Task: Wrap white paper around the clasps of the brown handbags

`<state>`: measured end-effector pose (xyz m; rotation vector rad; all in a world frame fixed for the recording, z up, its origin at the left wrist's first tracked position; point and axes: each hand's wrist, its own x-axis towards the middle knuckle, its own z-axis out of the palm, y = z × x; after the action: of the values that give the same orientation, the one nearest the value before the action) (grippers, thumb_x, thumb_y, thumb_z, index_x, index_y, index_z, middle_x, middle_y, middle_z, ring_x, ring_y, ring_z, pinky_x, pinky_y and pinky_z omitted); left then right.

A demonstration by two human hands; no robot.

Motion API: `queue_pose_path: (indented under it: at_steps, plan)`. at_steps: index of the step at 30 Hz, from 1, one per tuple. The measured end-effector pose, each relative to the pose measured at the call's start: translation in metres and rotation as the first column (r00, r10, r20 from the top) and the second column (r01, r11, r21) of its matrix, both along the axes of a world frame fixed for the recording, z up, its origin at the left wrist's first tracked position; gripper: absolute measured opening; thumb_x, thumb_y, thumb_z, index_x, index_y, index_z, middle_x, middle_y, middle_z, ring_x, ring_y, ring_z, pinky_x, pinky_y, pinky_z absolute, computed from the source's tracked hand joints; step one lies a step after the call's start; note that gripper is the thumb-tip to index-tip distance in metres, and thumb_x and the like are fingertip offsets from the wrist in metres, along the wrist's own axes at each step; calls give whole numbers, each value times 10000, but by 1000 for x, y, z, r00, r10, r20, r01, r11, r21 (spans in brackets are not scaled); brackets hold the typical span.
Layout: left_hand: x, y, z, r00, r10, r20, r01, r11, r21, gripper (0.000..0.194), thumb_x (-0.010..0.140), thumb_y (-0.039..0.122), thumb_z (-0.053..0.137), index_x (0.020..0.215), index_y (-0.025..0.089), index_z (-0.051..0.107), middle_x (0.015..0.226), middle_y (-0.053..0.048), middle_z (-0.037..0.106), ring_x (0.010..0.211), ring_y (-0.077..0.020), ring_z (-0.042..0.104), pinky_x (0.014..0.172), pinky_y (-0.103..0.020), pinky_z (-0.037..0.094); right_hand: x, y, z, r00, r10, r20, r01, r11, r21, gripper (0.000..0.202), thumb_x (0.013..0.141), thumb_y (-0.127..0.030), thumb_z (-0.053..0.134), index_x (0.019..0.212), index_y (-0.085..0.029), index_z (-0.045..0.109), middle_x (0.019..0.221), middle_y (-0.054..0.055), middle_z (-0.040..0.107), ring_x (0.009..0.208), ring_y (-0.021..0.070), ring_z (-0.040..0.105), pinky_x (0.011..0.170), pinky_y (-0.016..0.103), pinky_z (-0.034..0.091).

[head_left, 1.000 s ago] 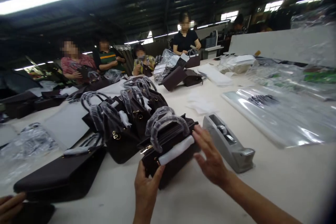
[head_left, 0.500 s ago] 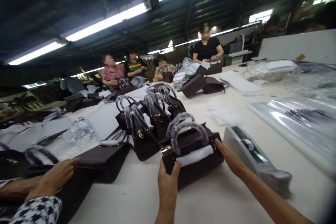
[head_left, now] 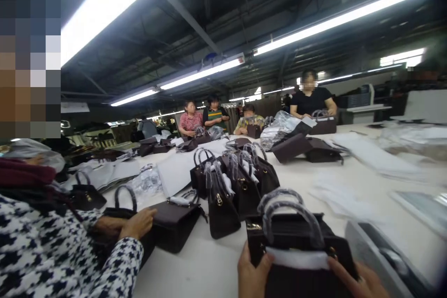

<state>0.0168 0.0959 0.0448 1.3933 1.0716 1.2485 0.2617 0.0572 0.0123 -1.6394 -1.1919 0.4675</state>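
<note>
A dark brown handbag stands upright close in front of me at the lower right, its two looped handles wrapped in clear plastic. White padding runs across its front. My left hand grips the bag's left edge, with the thumb at the padding's left end. At the right front side, my right hand holds the bag, a finger touching the padding's right end. The fingers behind the bag are hidden. Several similar handbags with wrapped handles stand just beyond it.
A grey tape dispenser sits right of the bag. On my left, a co-worker in a houndstooth sleeve handles another bag near a dark bag lying down. White sheets and plastic lie farther back, where several people work.
My view has swung left and up. The handbag is now nearer and more upright, facing me. My right hand has shifted from its right top corner to its front.
</note>
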Motion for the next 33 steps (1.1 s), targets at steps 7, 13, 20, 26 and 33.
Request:
queue_pose_path:
  at_steps: [7,13,20,26,33]
  plan:
    - [-18,-1,-15,992,-93,83,106,978,-181,449,691,446,615,1046,171,589,1036,-56,629,1062,-246,502,953,-352,343,-9,-28,-10,943,124,-308,-118,992,38,468,740,-530,500,1045,-199,627,1044,51,640,1055,300,523,882,393,433]
    - [-20,-8,-25,999,-43,20,46,978,-203,498,710,467,587,1126,197,535,1083,-37,609,1057,-230,509,943,-340,348,-20,-43,-7,914,149,-376,-117,987,106,457,745,-490,549,1069,-177,621,1016,55,651,1007,291,551,897,401,417]
    - [-18,-7,-22,1000,-16,11,18,975,-223,488,712,475,584,1109,195,541,1060,-33,619,1067,-231,505,939,-330,351,-27,-49,0,911,139,-388,-92,986,138,478,753,-512,532,1080,-173,613,1031,69,645,1012,284,552,898,407,422]
    - [-20,-9,-28,999,-25,45,35,972,-233,468,732,447,575,1125,197,523,1083,-24,607,1070,-213,503,945,-306,342,-26,-47,-10,947,-2,-320,34,995,95,457,758,-489,524,1050,-148,607,1031,92,638,977,276,569,843,388,463]
    - [-19,-13,-20,999,22,48,-14,987,-161,451,729,432,572,1083,154,537,1053,-79,605,1057,-249,500,943,-363,338,-29,-39,7,954,-128,-270,166,978,123,584,691,-496,591,1177,-195,475,1107,85,582,900,236,604,770,353,503]
